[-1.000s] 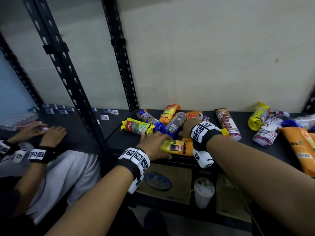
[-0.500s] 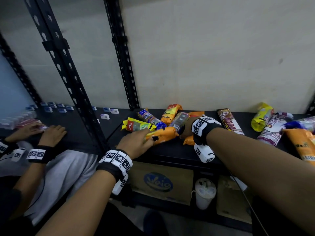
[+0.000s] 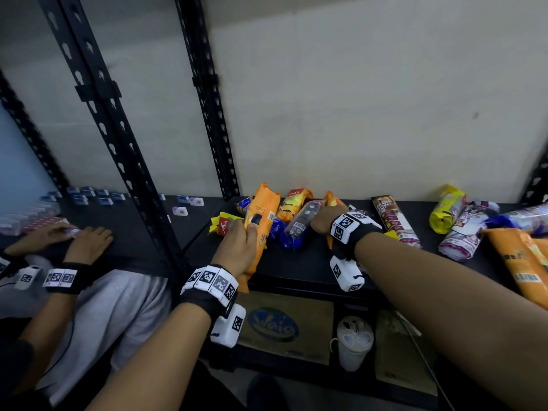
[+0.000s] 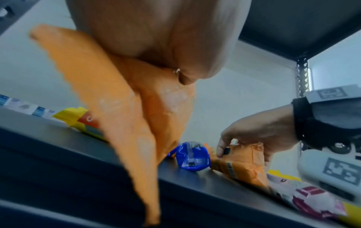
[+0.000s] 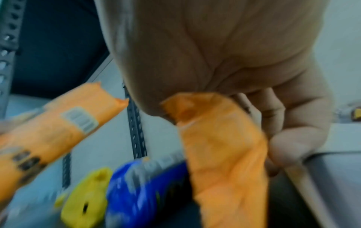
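My left hand point(image 3: 240, 244) grips a long orange biscuit packet point(image 3: 262, 215), which points away from me, lifted over the black shelf point(image 3: 296, 262); the left wrist view shows that orange packet point(image 4: 125, 111) tilted in my palm. My right hand point(image 3: 324, 221) grips a second orange packet point(image 5: 224, 151) lying in the pile, its end also showing in the left wrist view as the second orange packet point(image 4: 242, 160). A blue packet point(image 3: 296, 229) lies between the two hands.
Other packets lie on the shelf: a yellow one point(image 3: 225, 226), a brown one point(image 3: 394, 221), a yellow one point(image 3: 446, 207), a purple-white one point(image 3: 465, 232) and an orange one point(image 3: 522, 262). Black uprights point(image 3: 124, 149) divide the shelf. Another person's hands point(image 3: 86, 241) work at the left. A cup point(image 3: 354, 342) stands below.
My left hand has lifted its orange packet off the shelf's front edge and turned it from lying crosswise to pointing away from me. My right hand stays on the second orange packet.
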